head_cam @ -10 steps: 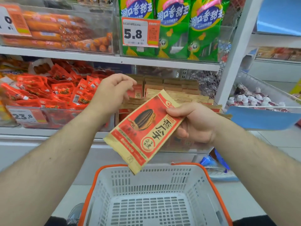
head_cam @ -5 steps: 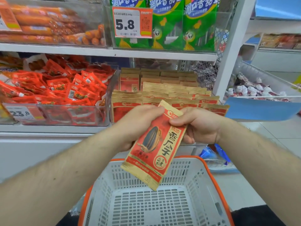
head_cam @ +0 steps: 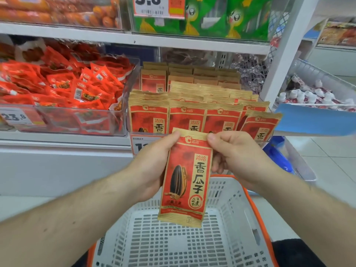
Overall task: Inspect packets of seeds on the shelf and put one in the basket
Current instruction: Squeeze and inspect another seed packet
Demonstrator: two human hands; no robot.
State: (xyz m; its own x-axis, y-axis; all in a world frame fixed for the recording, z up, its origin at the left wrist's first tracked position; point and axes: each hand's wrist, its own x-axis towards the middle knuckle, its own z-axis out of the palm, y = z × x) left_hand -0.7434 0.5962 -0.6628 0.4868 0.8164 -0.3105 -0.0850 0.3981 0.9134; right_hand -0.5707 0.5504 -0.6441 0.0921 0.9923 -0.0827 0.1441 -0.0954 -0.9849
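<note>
A: Start with the big things. What frames the view?

B: A white shelf (head_cam: pixel 134 38) unit fills the upper half, and a white basket (head_cam: pixel 233 207) with an orange rim sits low in the middle, nothing lying on the part of its slotted floor that shows.

A: And the hands?

B: Both forearms reach in from the bottom corners. The left hand (head_cam: pixel 152 170) wraps the packet's left edge, thumb on the top corner. The right hand (head_cam: pixel 237 157) pinches the top right corner, thumb in front, fingers (head_cam: pixel 216 165) curled behind. So both sets are clamped on one seed packet (head_cam: pixel 185 178), held upright with its printed face to the camera, above the basket and in front of the shelf.

A: How many packets are on the shelf?

B: The front row of shelf packets (head_cam: pixel 186 116) shows about five faces; several more rows stand behind, too overlapped to count.

A: What else is around?

B: A clear bin of red snack sachets (head_cam: pixel 63 87) to the left, green bags (head_cam: pixel 202 18) and sausages (head_cam: pixel 57 10) above, small white-capped bottles (head_cam: pixel 316 95) in a tray to the right. The held packet and the left hand cover part of a price tag (head_cam: pixel 142 144).
</note>
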